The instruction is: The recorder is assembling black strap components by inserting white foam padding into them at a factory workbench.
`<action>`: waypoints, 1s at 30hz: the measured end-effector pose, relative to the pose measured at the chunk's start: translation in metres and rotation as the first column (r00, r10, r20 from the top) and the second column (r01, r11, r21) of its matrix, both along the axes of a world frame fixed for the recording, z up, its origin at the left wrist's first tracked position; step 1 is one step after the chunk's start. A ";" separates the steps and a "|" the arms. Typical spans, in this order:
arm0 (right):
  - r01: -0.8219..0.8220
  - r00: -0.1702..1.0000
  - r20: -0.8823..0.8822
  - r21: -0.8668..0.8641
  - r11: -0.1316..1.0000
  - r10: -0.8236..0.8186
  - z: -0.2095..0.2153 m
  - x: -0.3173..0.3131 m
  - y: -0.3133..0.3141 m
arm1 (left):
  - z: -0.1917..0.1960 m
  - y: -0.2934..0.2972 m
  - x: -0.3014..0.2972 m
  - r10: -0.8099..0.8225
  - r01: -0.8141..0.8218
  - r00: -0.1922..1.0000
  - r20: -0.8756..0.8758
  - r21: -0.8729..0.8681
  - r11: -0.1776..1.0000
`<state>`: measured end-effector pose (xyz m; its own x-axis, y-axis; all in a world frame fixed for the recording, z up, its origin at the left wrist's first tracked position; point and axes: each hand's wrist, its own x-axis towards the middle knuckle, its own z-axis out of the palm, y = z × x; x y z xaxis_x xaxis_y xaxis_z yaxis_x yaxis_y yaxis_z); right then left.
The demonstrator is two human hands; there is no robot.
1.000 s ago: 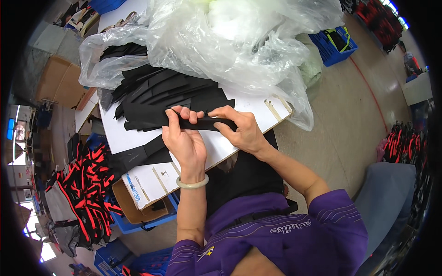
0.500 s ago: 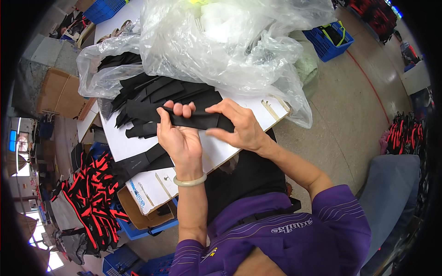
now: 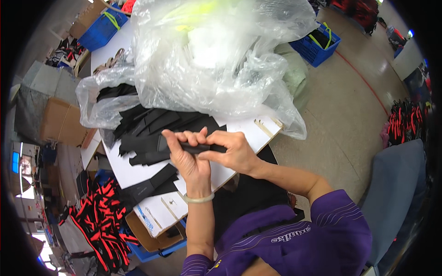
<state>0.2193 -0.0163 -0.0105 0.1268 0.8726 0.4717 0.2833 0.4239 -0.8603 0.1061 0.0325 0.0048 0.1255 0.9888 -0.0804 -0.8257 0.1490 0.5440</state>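
Both of my hands hold a black fabric strip (image 3: 195, 149) over the front edge of the white table (image 3: 140, 174). My left hand (image 3: 189, 162), palm turned up, has its fingers curled round the strip, with the thumb along its left end. Close beside it, my right hand (image 3: 237, 152) pinches the strip's right end between thumb and fingers. The strip looks narrow, folded or rolled lengthwise; my fingers hide part of it. A fanned pile of similar black strips (image 3: 154, 122) lies just beyond my hands.
A large clear plastic bag (image 3: 207, 60) covers the table's far side. More black pieces (image 3: 145, 189) lie near the front left edge. Below stand a cardboard box (image 3: 149, 232) and black-and-red straps (image 3: 99, 216). A blue basket (image 3: 317, 46) stands at far right.
My right hand has come closer to my left. The strip, broad and flat before, now shows as a narrow band. The whole view has shifted slightly.
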 end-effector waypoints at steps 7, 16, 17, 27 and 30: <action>-0.127 0.955 0.291 0.214 0.968 0.060 0.022 0.038 0.051 | 0.003 0.009 -0.036 0.065 -0.063 0.996 0.061 -0.021 0.998; 0.337 0.474 0.705 0.407 0.849 -0.527 -0.033 0.082 0.238 | 0.015 -0.016 -0.028 0.035 -0.038 0.998 -0.047 -0.054 0.998; 0.343 0.453 0.751 0.351 0.871 -0.481 -0.037 0.082 0.237 | 0.014 -0.016 -0.033 0.050 -0.052 0.998 -0.046 -0.046 0.998; -0.066 0.984 -0.174 -0.230 0.971 0.026 0.048 0.091 0.165 | 0.005 -0.020 -0.034 0.071 -0.078 0.991 -0.109 -0.059 0.995; -0.260 0.958 -0.155 -0.106 0.960 0.243 0.067 0.052 0.109 | 0.014 -0.019 -0.021 0.069 -0.068 0.993 -0.092 0.017 0.998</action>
